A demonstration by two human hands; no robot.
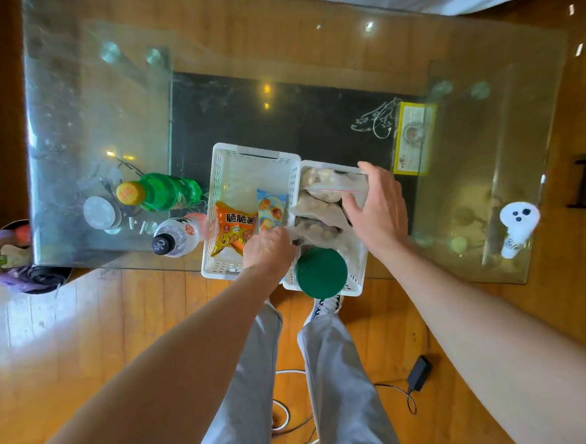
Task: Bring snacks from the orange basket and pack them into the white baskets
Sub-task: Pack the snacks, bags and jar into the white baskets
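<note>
The orange snack packet (232, 229) in the left white basket (246, 156) near the glass table's (274, 44) front edge reads "脆脆", with a third character partly hidden; other labels are too blurred to read.

The rectangular glass-topped bench (308, 42) carries two white perforated plastic baskets (224, 164) side by side at centre frame. Left of them stand a green plastic bottle (166, 191) and a white black-capped bottle (176, 237). A white paper cup (518, 225) sits at far right.
</note>
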